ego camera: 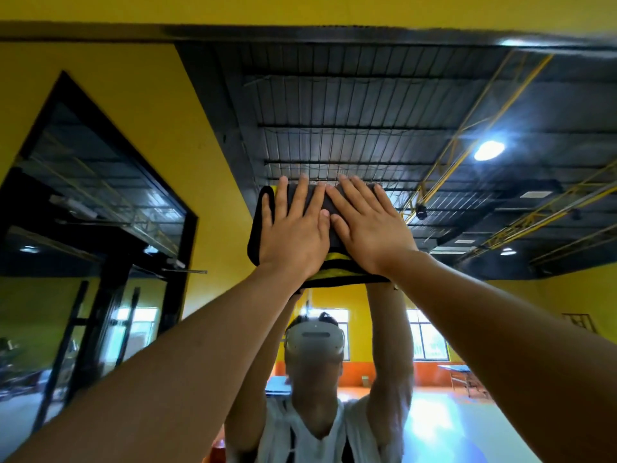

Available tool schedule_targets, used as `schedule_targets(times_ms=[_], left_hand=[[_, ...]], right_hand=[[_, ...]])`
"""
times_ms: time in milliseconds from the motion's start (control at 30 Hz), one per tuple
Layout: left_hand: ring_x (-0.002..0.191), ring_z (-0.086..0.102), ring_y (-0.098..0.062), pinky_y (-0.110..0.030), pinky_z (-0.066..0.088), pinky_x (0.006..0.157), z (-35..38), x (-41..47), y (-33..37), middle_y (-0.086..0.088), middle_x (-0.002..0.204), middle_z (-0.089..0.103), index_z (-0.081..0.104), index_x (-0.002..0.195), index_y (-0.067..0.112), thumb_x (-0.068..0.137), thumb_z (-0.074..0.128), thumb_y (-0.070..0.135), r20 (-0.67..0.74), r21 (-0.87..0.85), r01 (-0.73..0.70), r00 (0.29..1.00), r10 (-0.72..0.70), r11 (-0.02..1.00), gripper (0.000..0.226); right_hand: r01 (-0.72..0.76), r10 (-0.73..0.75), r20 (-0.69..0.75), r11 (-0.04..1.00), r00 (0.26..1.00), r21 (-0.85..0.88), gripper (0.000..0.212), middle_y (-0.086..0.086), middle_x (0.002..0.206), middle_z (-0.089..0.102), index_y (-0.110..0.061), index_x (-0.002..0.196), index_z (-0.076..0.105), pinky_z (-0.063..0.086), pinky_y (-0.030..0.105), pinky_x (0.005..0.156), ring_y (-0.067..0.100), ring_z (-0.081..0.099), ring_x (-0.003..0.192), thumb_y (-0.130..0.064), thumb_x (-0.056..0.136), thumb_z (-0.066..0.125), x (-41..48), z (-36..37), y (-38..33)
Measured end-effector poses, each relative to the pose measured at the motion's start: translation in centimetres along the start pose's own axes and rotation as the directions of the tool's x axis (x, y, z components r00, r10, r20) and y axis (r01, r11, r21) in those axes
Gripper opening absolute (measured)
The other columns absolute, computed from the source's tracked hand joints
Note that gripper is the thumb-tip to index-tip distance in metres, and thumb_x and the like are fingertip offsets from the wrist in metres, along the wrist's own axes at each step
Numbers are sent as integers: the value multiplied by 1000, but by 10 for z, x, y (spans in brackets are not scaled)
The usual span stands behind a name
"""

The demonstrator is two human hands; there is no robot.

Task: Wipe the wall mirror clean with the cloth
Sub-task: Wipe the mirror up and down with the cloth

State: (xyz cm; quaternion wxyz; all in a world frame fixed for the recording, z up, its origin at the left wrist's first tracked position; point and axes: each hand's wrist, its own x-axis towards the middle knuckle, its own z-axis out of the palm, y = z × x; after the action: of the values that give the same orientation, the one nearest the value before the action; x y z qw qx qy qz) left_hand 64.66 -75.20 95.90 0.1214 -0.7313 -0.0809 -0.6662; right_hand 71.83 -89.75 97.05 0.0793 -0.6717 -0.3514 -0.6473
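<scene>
A large wall mirror [434, 128] fills most of the view and reflects a dark ceiling, a hall and the person with raised arms. A dark grey cloth [257, 235] with a black edge and a yellow underside is spread flat on the glass, high up. My left hand [295, 228] lies flat on the cloth's left half with straight fingers. My right hand [369, 225] lies flat on the right half, fingers straight, and its fingertips touch those of the left hand. Both hands press the cloth onto the mirror.
The mirror's black top frame [300, 30] runs just above, under a yellow wall [300, 8]. A yellow wall strip [150, 105] and a black-framed glass door [100, 202] stand to the left.
</scene>
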Motion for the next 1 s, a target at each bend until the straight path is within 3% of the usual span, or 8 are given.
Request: schedule_targets(times_ms=[267, 400, 633, 1000], left_hand=[[158, -15, -25, -52, -7, 127, 12, -3, 55, 4, 173, -5, 4, 165, 33, 109, 9, 44, 20, -14, -48, 999, 48, 999, 57], [159, -8, -26, -52, -2, 128, 16, -21, 63, 4, 174, 1, 7, 164, 33, 102, -2, 47, 0, 18, -44, 999, 44, 999, 64], [160, -2, -27, -52, 5, 128, 21, -76, 84, 4, 174, 6, 14, 165, 32, 108, 8, 45, -1, 55, -11, 1000, 11, 998, 59], [160, 5, -31, -57, 12, 126, 29, -165, 97, -1, 173, 13, 22, 164, 26, 111, 21, 39, 27, 36, -73, 997, 72, 997, 55]], right_hand=[[-62, 62, 7, 998, 998, 3, 70, 1, 174, 3, -28, 166, 7, -8, 39, 129, 17, -5, 160, -54, 102, -1, -37, -7, 43], [-52, 52, 3, 998, 999, 24, 68, 3, 174, 2, -27, 165, 7, -9, 41, 129, 20, -6, 160, -52, 103, 0, -58, -4, 44], [2, -1, -11, 999, 1000, 46, 65, 5, 173, 7, -24, 165, 13, -12, 39, 126, 22, -2, 160, -50, 106, 5, -109, 2, 44], [9, 0, -129, 998, 992, 66, 58, 12, 170, 22, -17, 162, 30, 14, 52, 128, 29, 16, 159, -41, 110, 29, -200, 21, 22]])
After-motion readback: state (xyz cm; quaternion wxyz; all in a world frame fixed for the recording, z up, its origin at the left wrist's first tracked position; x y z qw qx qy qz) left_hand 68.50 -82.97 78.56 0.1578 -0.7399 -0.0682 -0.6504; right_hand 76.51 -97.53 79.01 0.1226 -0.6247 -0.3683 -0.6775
